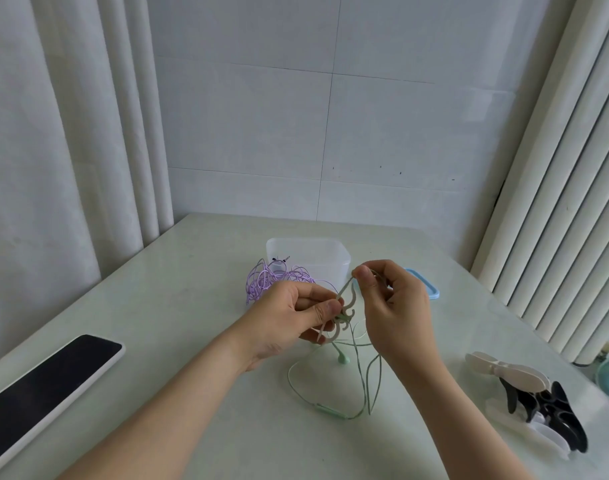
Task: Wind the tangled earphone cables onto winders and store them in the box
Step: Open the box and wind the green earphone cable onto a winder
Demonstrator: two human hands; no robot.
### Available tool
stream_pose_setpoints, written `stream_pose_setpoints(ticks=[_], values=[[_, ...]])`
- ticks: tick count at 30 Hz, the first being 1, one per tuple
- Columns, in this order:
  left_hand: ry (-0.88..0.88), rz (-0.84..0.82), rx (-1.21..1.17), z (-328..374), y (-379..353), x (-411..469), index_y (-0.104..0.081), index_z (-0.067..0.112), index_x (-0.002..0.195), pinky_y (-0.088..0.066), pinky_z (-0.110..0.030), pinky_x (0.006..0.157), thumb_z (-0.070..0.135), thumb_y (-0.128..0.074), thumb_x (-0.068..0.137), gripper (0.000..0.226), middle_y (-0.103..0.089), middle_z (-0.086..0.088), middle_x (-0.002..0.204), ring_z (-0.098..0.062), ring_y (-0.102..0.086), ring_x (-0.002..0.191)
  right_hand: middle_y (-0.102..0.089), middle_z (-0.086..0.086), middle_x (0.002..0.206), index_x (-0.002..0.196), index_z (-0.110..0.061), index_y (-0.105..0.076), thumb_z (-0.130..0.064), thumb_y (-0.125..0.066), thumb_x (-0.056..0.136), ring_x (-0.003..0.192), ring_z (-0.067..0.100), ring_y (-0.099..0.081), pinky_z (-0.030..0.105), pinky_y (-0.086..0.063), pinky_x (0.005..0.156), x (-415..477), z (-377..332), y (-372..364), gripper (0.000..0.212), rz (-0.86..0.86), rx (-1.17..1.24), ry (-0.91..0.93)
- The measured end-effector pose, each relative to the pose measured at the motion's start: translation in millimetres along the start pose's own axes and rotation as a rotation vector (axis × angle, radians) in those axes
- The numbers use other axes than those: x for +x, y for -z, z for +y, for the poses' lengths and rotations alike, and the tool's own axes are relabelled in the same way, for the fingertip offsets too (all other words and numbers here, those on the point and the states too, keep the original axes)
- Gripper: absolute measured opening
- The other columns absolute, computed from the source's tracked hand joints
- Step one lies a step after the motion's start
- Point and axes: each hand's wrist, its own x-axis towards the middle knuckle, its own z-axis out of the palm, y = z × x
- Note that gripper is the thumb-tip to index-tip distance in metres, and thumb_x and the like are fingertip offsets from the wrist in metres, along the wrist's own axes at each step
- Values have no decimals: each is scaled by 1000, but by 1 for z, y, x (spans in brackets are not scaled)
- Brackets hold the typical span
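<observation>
The left hand (292, 317) pinched a white winder (350, 300) between thumb and curled fingers, above the table (192, 289). The right hand (396, 306) pinched the green earphone cable (325, 407) at the winder's upper end, thumb and forefinger pressed together; the rest of the cable trailed in loops on the table below. A purple tangled cable (275, 278) lay against the clear box (310, 254). Spare winders (538, 400) sat far right, 1 phone (46, 386) far left

It looks like a room in a home: a white tiled wall (400, 116), long pale curtains (53, 133) at both sides, a light glossy table (192, 306).
</observation>
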Motion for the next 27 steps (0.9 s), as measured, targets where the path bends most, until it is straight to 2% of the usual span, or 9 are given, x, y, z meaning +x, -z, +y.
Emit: stream_pose_setpoints(ticks=[4,9,13,16,18,22,25,27], values=[[8,-3,-6,-1,0,-1,-74,6,119,-62,-37,81,23,-72,96,28,-78,-17,110,-23,-72,89,-60,1,62,91,-22,-69,-24,-63,103,49,10,-40,32,-36,51,0,2,-2,14,-6,2,-9],[6,-4,-7,0,0,-1,-74,5,118,-61,-39,84,24,-72,96,29,-78,-17,110,-22,-71,88,-57,4,62,91,-22,-68,-25,-62,104,50,9,-39,31,-35,52,0,3,-2,15,7,-25,2],[-19,-20,1,-1,-1,-3,-73,5,118,-62,-40,89,16,-72,96,24,-78,-17,110,-24,-73,91,-56,-10,55,89,-16,-72,-20,-66,102,51,7,-46,19,-35,51,0,6,-3,14,-7,-87,-33],[-50,22,-39,1,-2,-3,-73,4,119,-62,-38,93,8,-72,96,24,-78,-13,113,-29,-76,102,-56,-16,53,85,-19,-74,-24,-67,100,52,4,-48,18,-38,55,3,10,-1,18,-35,-130,-127],[-61,64,-92,2,-2,-4,-74,4,119,-62,-39,93,7,-72,95,24,-78,-15,113,-33,-76,106,-53,-15,51,83,-20,-74,-25,-68,99,49,4,-44,27,-39,58,3,12,1,18,-73,-106,-229],[-65,130,-144,3,-2,-1,-75,2,116,-63,-42,91,9,-72,95,22,-78,-18,109,-36,-77,102,-41,-14,45,82,-20,-75,-21,-65,99,43,6,-34,26,-32,55,1,10,3,20,-217,-110,-299],[-82,259,-119,5,-2,0,-75,5,115,-65,-38,84,16,-75,94,23,-80,-11,101,-25,-78,96,-42,-12,49,81,-19,-76,-24,-65,100,47,6,-34,22,-32,53,-2,2,2,23,-347,-160,-273],[-65,337,-99,3,1,2,-76,11,112,-64,-36,85,22,-76,94,21,-81,-7,98,-17,-78,91,-48,-9,54,81,-19,-78,-24,-66,99,48,6,-36,19,-33,51,-3,-1,2,22,-393,-138,-266]])
